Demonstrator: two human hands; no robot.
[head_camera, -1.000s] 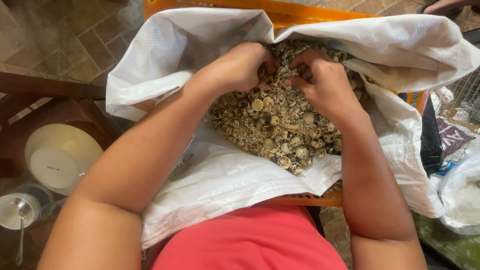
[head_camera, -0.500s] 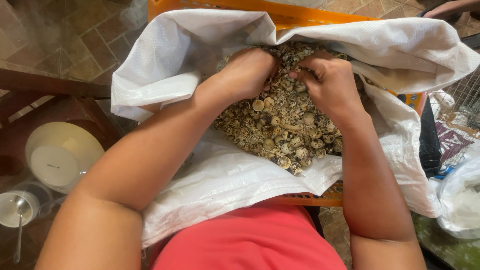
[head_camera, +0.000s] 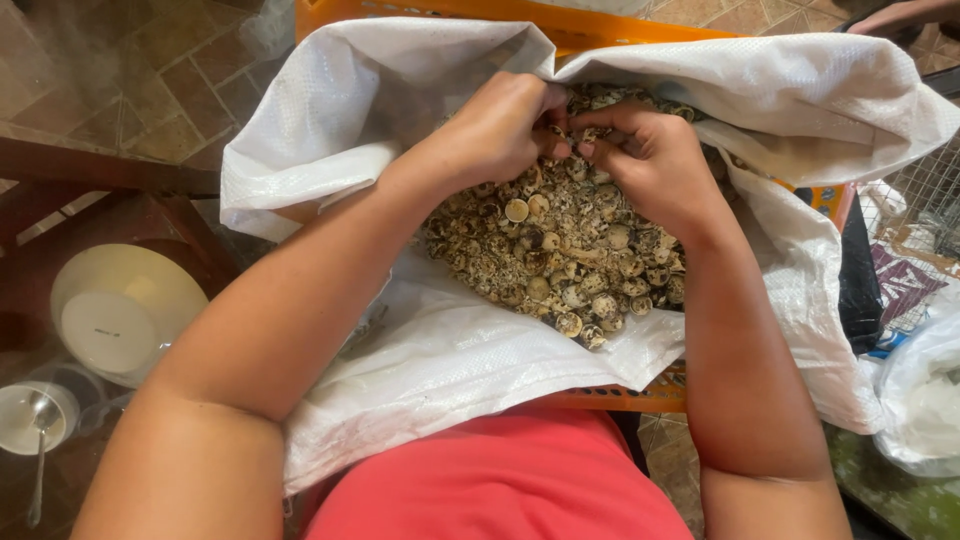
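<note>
Both hands have drifted a bit toward the far side of the pile since 0.5 s ago, and now they meet almost knuckle to knuckle over the shells. Left hand (head_camera: 500, 125) has its fingers curled in tight, tips tucked down against the heap, so I can't tell what, if anything, is pinched in there. Right hand (head_camera: 650, 155) is curled too, thumb pressed against the fingertips like it's nipping something small, but whatever it is sits hidden between the 2 hands.

Speckled quail eggshells (head_camera: 570, 250), mostly cracked halves and bits, fill the middle of a white woven sack (head_camera: 450, 360) that's been opened out and draped over an orange plastic crate (head_camera: 520, 15). Sack edges fold over the crate rim on every side, and the near flap hangs down to the person's red shirt (head_camera: 500, 480).

Off to the left, lower down, there's a pale round bowl (head_camera: 115, 310) on dark wooden furniture, with a small metal cup and spoon (head_camera: 35, 425) just beside it. Tiled floor (head_camera: 120, 70) behind that.
</note>
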